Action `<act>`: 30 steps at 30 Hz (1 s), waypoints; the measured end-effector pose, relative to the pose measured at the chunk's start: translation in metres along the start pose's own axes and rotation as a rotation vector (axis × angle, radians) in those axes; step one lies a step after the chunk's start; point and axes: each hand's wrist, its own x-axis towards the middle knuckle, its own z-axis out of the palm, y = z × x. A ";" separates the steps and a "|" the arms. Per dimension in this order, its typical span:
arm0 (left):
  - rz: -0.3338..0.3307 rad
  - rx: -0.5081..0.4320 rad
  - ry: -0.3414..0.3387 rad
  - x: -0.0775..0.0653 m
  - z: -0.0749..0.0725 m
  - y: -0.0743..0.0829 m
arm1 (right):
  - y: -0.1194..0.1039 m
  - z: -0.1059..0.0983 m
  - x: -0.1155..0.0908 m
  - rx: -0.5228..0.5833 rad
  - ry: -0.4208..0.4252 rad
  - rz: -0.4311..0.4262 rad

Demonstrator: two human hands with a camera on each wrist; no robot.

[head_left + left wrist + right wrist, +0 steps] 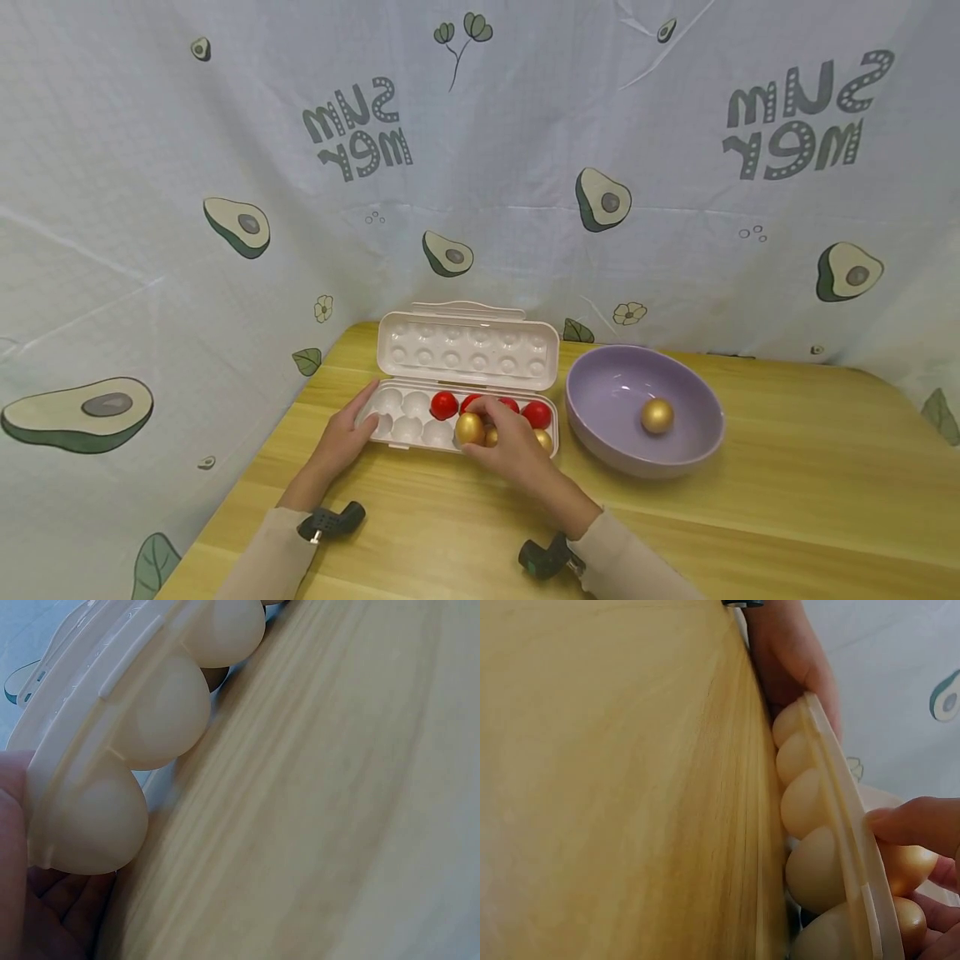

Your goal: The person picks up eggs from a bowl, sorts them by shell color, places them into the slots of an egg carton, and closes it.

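A pale plastic egg box (pixel 407 430) lies on the table with its lid (pixel 468 350) folded back. My left hand (pixel 337 446) grips its left end, thumb at the front and fingers round the side. Over the front row, my right hand (pixel 517 450) pinches a gold ball (pixel 470 428) between thumb and fingers; the ball sits right at a cup. In the right wrist view the thumb (pixel 911 823) overlaps the box rim. Red balls (pixel 444 405) occupy part of the back row, and more gold balls (pixel 543 440) are partly hidden behind the right hand. Several left-side cups hold nothing.
A purple bowl (pixel 600 437) stands just right of the egg box, with one gold ball (pixel 657 415) inside. A white curtain (pixel 510 167) with avocado prints hangs behind the wooden table (pixel 810 475). Dark wrist cameras (pixel 546 558) sit on both wrists.
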 end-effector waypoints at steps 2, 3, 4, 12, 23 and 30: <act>0.002 0.002 0.001 0.000 0.000 0.000 | 0.000 0.000 0.000 -0.007 -0.003 0.003; 0.004 0.002 0.001 0.000 0.000 0.000 | 0.000 0.001 -0.001 -0.007 -0.005 0.007; 0.004 0.003 0.003 0.000 0.000 -0.001 | 0.000 0.001 -0.001 -0.008 -0.007 0.010; -0.009 0.012 -0.002 0.000 0.000 -0.001 | -0.001 0.002 -0.001 -0.015 -0.031 0.003; -0.010 0.014 0.001 0.000 0.000 0.000 | 0.002 0.003 -0.002 -0.043 -0.026 -0.028; -0.006 0.017 0.000 -0.001 0.000 0.000 | 0.002 0.004 -0.002 -0.060 -0.023 -0.048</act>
